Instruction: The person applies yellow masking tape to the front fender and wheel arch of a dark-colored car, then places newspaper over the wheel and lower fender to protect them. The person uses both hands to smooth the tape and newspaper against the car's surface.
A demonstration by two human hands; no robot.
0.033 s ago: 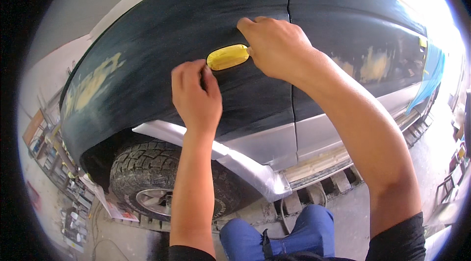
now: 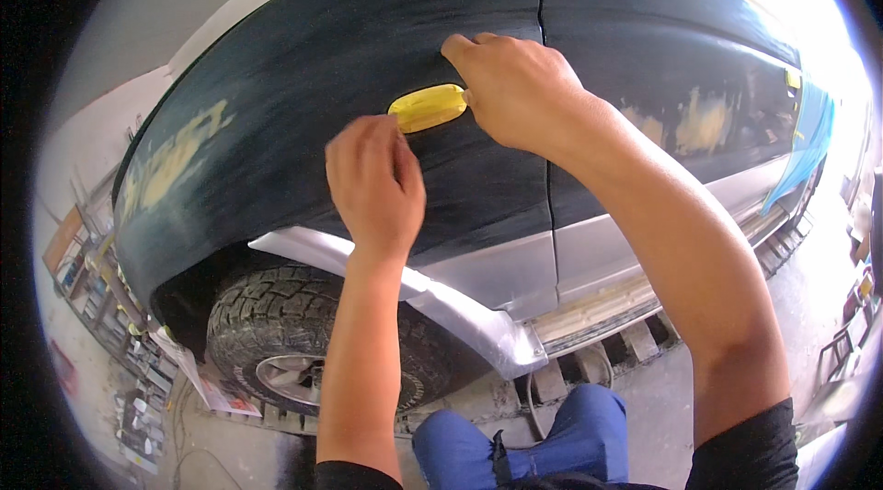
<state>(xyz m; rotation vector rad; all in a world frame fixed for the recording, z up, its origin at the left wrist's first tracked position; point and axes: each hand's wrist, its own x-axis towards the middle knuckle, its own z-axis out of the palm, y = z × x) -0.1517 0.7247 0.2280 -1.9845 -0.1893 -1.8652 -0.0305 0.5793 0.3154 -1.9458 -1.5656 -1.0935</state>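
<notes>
- The right hand (image 2: 520,90) lies against the dark sanded fender panel (image 2: 303,113) of a vehicle, its fingers closed on the right end of a small yellow oval piece (image 2: 427,108), a spreader or marker cover; which one I cannot tell.
- The yellow oval piece sits flat on the fender panel, just left of the vertical door seam (image 2: 543,122) and above the silver wheel-arch trim (image 2: 414,288).
- The left hand (image 2: 372,182) is just below and left of the yellow piece, fingers curled together with the tips pinched near its lower left edge; whether they grip anything I cannot tell.
- Pale filler patches (image 2: 175,163) show near the fender's left end, and more on the door (image 2: 690,122) to the right.
- Below the trim stands a knobby tyre (image 2: 303,324); the person's blue-trousered knees (image 2: 561,444) are at the lower edge.
</notes>
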